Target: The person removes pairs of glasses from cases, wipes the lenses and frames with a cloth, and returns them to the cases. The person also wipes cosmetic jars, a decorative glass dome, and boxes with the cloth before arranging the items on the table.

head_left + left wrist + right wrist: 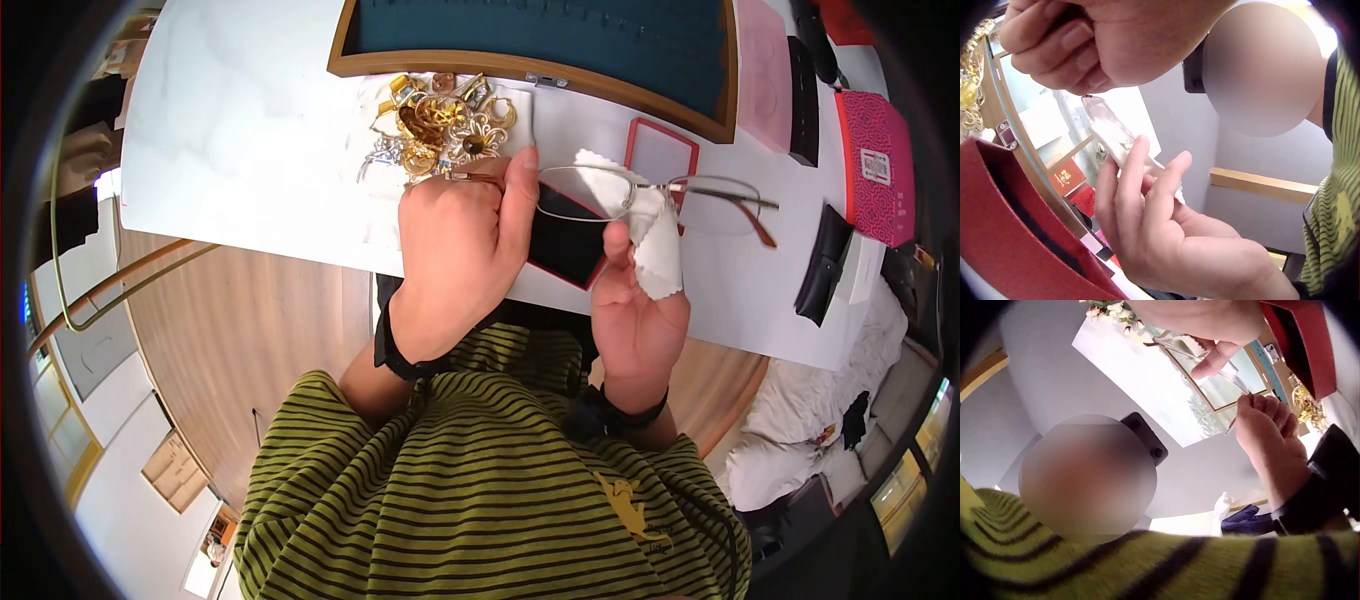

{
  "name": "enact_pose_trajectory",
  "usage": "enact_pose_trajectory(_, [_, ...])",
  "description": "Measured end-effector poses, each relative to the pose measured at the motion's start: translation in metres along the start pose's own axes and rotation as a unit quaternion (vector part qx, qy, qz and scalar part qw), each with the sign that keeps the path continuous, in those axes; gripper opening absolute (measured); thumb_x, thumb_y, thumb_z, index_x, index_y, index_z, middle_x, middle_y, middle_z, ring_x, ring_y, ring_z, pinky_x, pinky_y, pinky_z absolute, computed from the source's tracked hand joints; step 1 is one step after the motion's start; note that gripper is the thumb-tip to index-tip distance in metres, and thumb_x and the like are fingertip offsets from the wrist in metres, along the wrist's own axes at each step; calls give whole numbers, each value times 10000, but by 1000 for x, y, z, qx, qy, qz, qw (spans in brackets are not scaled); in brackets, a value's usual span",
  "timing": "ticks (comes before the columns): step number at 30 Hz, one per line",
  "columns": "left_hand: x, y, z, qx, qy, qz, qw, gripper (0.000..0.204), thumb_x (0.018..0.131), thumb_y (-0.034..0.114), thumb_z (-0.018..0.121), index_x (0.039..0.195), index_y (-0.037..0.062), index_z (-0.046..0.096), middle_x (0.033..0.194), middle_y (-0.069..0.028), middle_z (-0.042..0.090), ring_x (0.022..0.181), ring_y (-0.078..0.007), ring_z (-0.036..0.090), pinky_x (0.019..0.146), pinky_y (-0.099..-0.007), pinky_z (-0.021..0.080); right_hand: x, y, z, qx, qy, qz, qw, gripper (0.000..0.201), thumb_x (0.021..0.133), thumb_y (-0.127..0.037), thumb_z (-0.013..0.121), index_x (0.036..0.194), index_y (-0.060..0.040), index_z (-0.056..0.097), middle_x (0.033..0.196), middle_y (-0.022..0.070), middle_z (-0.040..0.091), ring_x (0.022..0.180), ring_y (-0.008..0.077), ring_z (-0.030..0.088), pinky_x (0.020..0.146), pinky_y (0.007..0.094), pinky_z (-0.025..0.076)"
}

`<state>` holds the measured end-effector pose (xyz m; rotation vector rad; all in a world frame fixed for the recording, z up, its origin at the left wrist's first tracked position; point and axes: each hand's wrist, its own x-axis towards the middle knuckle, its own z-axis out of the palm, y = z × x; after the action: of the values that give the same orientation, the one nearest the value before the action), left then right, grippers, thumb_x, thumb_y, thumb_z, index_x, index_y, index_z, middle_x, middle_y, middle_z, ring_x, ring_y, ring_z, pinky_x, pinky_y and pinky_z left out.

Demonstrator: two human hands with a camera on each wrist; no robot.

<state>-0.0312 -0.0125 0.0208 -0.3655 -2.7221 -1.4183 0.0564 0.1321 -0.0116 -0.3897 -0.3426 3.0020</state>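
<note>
A pair of thin metal-rimmed eyeglasses (575,192) with brown temple tips is held up between the hands in the head view. My left hand (455,240) grips one temple, fingers curled and thumb raised. My right hand (640,315) pinches a white cleaning cloth (657,250) with scalloped edges against the far lens. In the left wrist view, the right hand's fingers (1141,200) bend round the cloth and lens. Beneath the glasses lies a red-edged box (565,240) with a black inside, partly hidden by the hands.
A heap of gold and silver jewelry (440,125) lies on a white cloth beyond the left hand. Behind it stands a wooden case (540,72) lined in dark teal. To the right are a pink patterned pouch (880,200) and a black case (825,265) near the table's edge.
</note>
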Motion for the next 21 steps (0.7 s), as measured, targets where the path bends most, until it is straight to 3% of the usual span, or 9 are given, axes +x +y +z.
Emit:
enact_pose_trajectory(1, [0,0,0,10,-3,2,1000,428,905,140,569,510,-24,545,529,-131,524,413,-317,496,411,-387,351,0,4,6,-61,0,-20,998,417,862,-62,581,1251,42,474,1253,197,547,1105,331,589,598,312,575])
enact_pose_trajectory(7, [-1,2,2,36,8,11,999,432,907,159,574,513,-18,548,550,-109,538,408,-296,499,408,-363,371,5,11,7,-102,-29,-2,994,305,875,-61,564,1162,42,551,1121,203,614,963,306,639,517,284,523])
enact_pose_trajectory(11, [-3,3,4,58,8,38,998,384,896,159,588,551,-9,566,559,-98,536,417,-280,510,409,-351,385,3,16,20,-167,14,-23,986,248,862,-49,587,1094,35,566,1040,171,628,796,218,614,475,274,448])
enact_pose_trajectory(14, [-9,10,6,-8,-8,71,997,223,856,126,627,659,31,582,585,-82,539,447,-264,531,415,-336,404,8,14,26,-223,22,-25,974,234,850,-1,562,1083,2,544,1016,119,626,639,138,547,457,262,401])
enact_pose_trajectory(18, [-14,14,7,-13,-11,128,992,212,832,120,646,664,44,542,602,-75,514,437,-257,509,414,-333,405,10,16,33,-269,68,-25,960,229,850,-4,583,1076,14,555,951,96,635,584,99,534,432,234,385])
enact_pose_trajectory(20, [-15,13,2,-6,-13,132,991,215,832,109,638,663,49,521,594,-76,486,436,-254,499,406,-336,398,7,15,32,-420,30,-73,904,171,872,-48,606,1026,24,587,877,81,639,545,69,511,417,212,366])
enact_pose_trajectory(21, [-16,12,3,-6,-13,132,991,215,832,109,638,663,49,521,594,-76,486,436,-254,499,406,-336,398,8,14,32,-420,30,-72,904,171,872,-48,606,1026,24,587,877,81,639,545,69,511,417,212,366])
